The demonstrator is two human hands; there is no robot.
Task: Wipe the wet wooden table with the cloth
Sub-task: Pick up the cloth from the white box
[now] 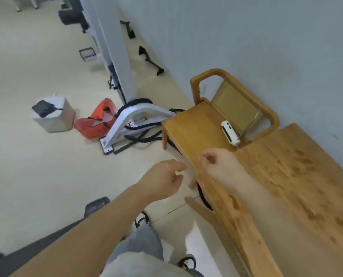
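The wooden table (298, 176) fills the right side, and dark wet patches (304, 162) are scattered over its top. No cloth is in view. My right hand (216, 162) hovers over the table's far left corner with its fingers curled in; I see nothing in them. Just left of the table edge, over the floor, my left hand (164, 176) has loosely bent fingers, a thumb pointing toward the table, and holds nothing.
A wooden chair (198, 124) stands against the wall beyond the table, with a white device (229, 132) on its seat. On the floor to the left are a white machine base with black cables (134, 124), a red bag (98, 120) and a white box (54, 114).
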